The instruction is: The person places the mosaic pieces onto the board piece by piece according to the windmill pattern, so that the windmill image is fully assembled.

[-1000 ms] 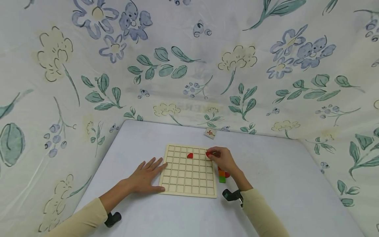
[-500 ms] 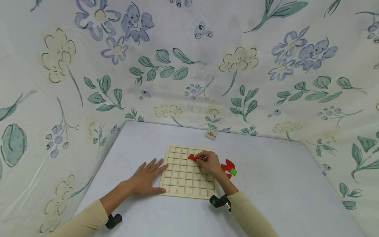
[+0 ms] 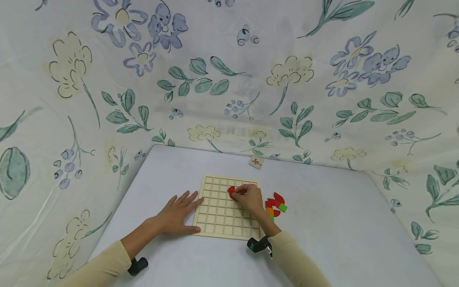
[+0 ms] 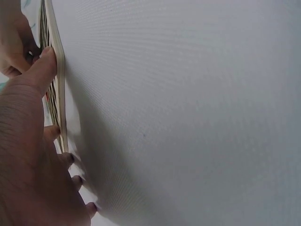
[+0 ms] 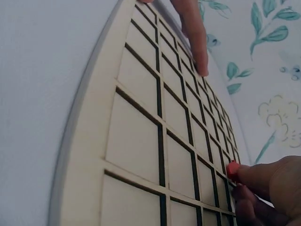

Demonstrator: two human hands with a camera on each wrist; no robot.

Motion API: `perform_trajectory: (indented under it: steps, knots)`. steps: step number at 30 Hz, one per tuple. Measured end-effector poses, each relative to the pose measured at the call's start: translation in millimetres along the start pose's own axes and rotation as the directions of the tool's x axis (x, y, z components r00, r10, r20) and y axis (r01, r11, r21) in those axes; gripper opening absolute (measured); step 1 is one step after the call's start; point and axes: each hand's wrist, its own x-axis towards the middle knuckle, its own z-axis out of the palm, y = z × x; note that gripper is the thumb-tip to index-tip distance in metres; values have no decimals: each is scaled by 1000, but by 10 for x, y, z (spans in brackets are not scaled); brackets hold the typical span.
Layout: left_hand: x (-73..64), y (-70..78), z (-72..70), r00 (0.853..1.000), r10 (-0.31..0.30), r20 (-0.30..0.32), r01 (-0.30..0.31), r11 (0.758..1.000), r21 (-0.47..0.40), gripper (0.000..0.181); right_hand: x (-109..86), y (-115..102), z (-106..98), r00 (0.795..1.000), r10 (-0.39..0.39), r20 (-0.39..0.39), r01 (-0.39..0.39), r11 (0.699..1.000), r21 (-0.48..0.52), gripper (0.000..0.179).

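Observation:
A pale wooden grid board (image 3: 215, 218) lies flat on the table. On its far half sits a red quarter-circle tile (image 3: 231, 189) in one cell. Just below that tile, my right hand (image 3: 249, 198) pinches a second red tile (image 3: 232, 195) between thumb and finger, low over the grid. From the right wrist, a red tile (image 5: 233, 170) shows at the fingertips, partly hidden by them. My left hand (image 3: 175, 215) rests with spread fingers along the board's left edge, its thumb on the near left corner. The left wrist view shows that thumb (image 4: 42, 70) on the rim.
Right of the board lies a loose group of red tiles (image 3: 278, 197), a green tile (image 3: 283, 207) and an orange tile (image 3: 269, 211), close to my right forearm. A small patterned card (image 3: 256, 162) lies near the table's far edge. Floral fabric (image 3: 229, 99) hangs behind the table.
My right hand has carried the red tile left from the board's far right corner, then slightly down to below the placed tile. More loose tiles show at the right. My left hand stays put.

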Motion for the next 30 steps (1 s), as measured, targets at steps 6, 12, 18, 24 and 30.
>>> perform_trajectory:
  steps: [6,12,18,24,30]
  knots:
    - [-10,4,4,1000,15,-3,-15,1000,-14,95,-31,14,20,1000,-9,7,9,999,-40,12]
    - [-19,2,-11,1000,14,-10,-14,1000,-1,95,-26,2,25,997,-69,26,71,988,-138,19]
    - [-10,14,-7,1000,1,-6,-1,1000,-4,95,-2,-20,-2,992,-111,62,123,957,-263,20]
    - [-6,17,-1,1000,-2,-6,2,1000,-14,95,30,-68,-67,970,-185,156,232,891,-391,18]
    - [-6,10,9,1000,7,-17,-7,1000,-14,95,124,-129,-97,957,-189,221,275,839,-470,15]
